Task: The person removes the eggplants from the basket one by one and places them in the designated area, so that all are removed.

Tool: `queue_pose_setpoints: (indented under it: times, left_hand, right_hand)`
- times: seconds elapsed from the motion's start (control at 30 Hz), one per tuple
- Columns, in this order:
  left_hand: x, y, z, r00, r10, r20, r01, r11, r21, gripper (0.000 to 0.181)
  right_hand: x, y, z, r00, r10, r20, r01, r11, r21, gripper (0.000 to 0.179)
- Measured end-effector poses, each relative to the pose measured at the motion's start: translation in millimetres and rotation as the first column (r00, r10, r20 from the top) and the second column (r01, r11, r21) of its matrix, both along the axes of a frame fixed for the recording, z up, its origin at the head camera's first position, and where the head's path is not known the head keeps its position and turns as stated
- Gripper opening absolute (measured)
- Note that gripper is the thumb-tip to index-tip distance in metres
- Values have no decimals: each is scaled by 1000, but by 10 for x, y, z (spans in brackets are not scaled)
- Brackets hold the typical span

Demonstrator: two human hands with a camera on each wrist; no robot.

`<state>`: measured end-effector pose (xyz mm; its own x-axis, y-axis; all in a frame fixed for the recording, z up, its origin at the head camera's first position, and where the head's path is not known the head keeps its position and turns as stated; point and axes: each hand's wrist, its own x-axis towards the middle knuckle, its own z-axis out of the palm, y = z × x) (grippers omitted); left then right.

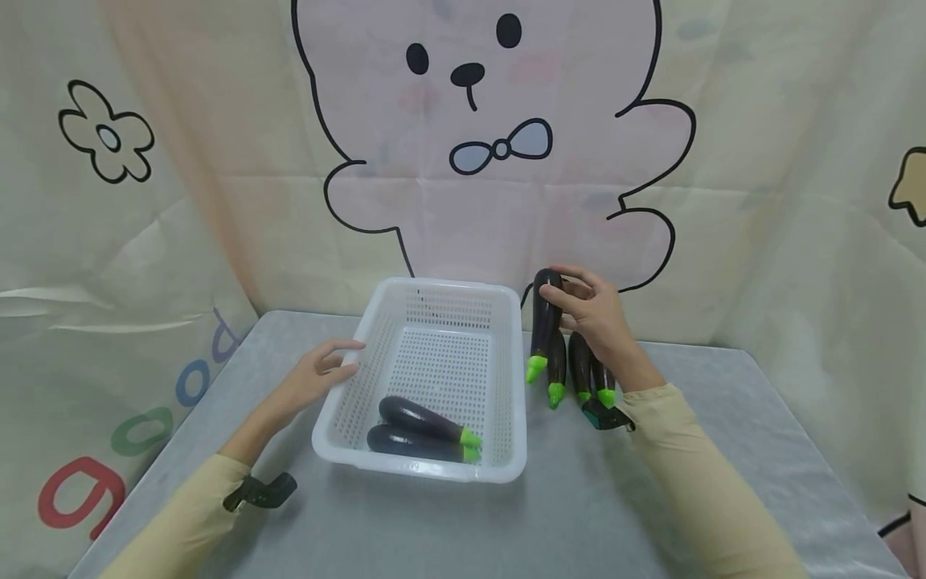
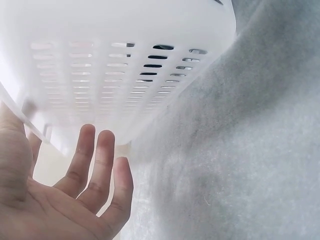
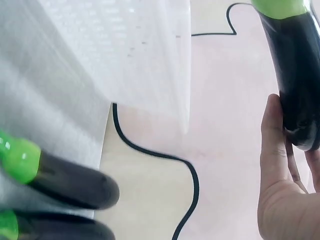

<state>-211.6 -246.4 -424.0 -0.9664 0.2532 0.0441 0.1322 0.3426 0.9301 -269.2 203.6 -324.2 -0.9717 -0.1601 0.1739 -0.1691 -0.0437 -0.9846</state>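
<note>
My right hand (image 1: 599, 320) holds an eggplant (image 1: 546, 315) between thumb and fingers, above the table just right of a white plastic basket (image 1: 515, 386). The green stem end hangs downward in the head view. In the right wrist view the dark eggplant (image 3: 299, 75) shows at the upper right, with the fingers at its rounded end. At the basket's left side, my left hand (image 1: 318, 376) touches the rim with its fingertips; its fingers (image 2: 103, 162) look loosely extended beside the slotted wall. Two eggplants (image 1: 423, 420) lie side by side at the basket's near end.
Below the right hand, three more eggplants (image 1: 556, 370) lie on the grey table (image 1: 434, 531), partly hidden by hand and wrist. Behind the table hangs a pale curtain (image 1: 760, 161) with a cartoon bear. Each wrist carries a dark strapped camera (image 1: 269, 490).
</note>
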Motion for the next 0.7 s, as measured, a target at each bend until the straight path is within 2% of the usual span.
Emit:
queue_pose_setpoints:
  times: [0.23, 0.47, 0.7]
  left_hand:
    - [0, 13, 1, 1000, 8, -3, -8, 1000, -12, 46]
    - [10, 5, -3, 1000, 4, -3, -4, 1000, -2, 46]
    - [-7, -53, 0, 999, -31, -9, 31, 999, -23, 49]
  right_hand:
    - [24, 233, -40, 1000, 2, 2, -2, 1000, 14, 55]
    - [53, 496, -120, 999, -36, 22, 36, 999, 22, 53]
    - [98, 747, -219, 997, -57, 43, 56, 998, 15, 46]
